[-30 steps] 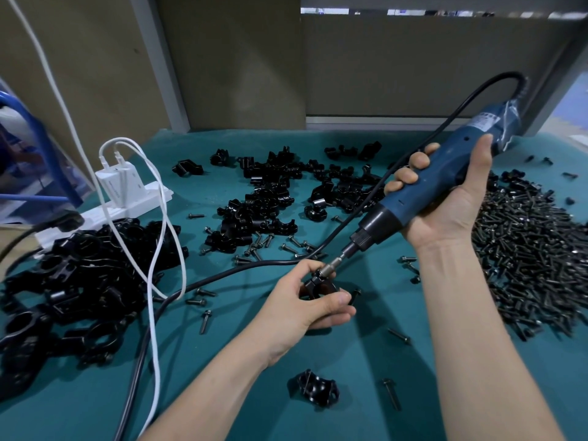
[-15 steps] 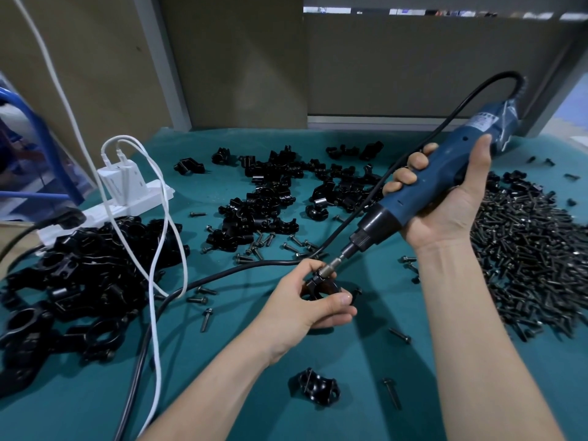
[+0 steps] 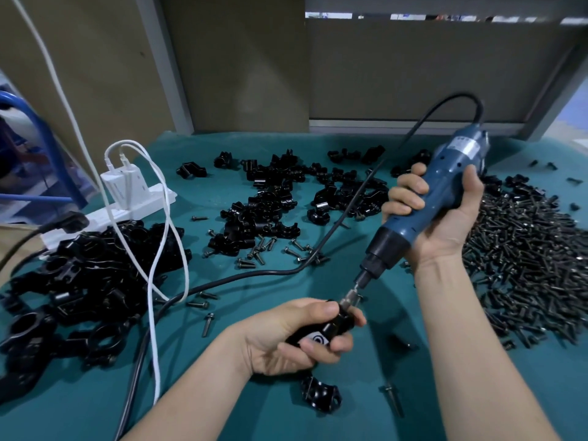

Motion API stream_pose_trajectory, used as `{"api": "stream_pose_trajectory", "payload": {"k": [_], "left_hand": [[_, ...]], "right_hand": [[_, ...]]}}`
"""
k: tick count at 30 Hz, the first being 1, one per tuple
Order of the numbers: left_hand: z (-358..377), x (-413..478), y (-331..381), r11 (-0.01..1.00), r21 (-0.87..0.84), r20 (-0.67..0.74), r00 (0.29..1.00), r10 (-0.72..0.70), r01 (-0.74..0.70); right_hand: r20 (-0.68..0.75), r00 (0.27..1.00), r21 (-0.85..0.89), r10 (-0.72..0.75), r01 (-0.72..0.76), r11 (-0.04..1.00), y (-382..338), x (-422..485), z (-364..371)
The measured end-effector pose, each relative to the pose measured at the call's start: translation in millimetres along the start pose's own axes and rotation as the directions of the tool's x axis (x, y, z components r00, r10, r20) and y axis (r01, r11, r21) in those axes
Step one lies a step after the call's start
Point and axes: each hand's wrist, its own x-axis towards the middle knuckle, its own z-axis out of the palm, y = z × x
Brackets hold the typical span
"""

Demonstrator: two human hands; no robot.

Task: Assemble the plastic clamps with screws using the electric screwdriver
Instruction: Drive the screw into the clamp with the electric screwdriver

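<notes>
My left hand [image 3: 286, 338] grips a black plastic clamp [image 3: 321, 334] just above the teal mat, low in the middle. My right hand [image 3: 445, 214] holds the blue electric screwdriver [image 3: 423, 211] tilted down to the left, its bit tip [image 3: 348, 297] meeting the top of the clamp. A big heap of dark screws [image 3: 521, 265] lies to the right. Loose clamp halves [image 3: 273, 205] are scattered at the back centre. Joined clamps [image 3: 86, 278] are piled at the left.
One clamp piece [image 3: 321, 394] lies just below my left hand, with single screws [image 3: 394, 399] nearby. The screwdriver's black cord [image 3: 254, 275] and white cables [image 3: 159, 249] cross the mat. A white power strip [image 3: 127, 202] sits at the left back. Panels wall the rear.
My left hand has turned and lifted the clamp a little, gripping it more fully. The screwdriver now stands steeper, its bit still on the clamp.
</notes>
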Motion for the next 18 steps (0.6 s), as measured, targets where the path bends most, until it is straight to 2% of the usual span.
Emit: {"api": "stream_pose_trajectory", "payload": {"k": [5,8,12,15,18], "left_hand": [[-4.4,0.8,-0.6,0.979,0.204,-0.055,0.998,0.033,-0.022],[-7.9,-1.6,0.6,0.971,0.239,-0.022,0.999,0.023,-0.017],[-11.8,-2.9,6.0,0.975,0.158,-0.054,0.985,0.165,-0.155],[-12.0,-1.2,8.8,0.958,0.054,-0.160,0.945,0.287,-0.282],[-8.0,0.7,7.1,0.932,0.065,-0.214,0.907,0.363,-0.357]], "right_hand": [[-0.071,0.997,-0.023,-0.003,0.001,1.000,-6.3,0.1,-8.9],[-0.105,0.993,-0.095,-0.050,0.040,0.995,-19.2,-1.2,-11.6],[-0.271,0.959,-0.229,-0.088,0.025,0.973,-35.1,-6.7,-16.7],[-0.444,0.894,-0.366,-0.053,-0.127,0.922,-33.1,-8.2,-20.0],[-0.618,0.779,-0.559,-0.108,-0.338,0.757,-18.0,-4.5,-22.9]]}}
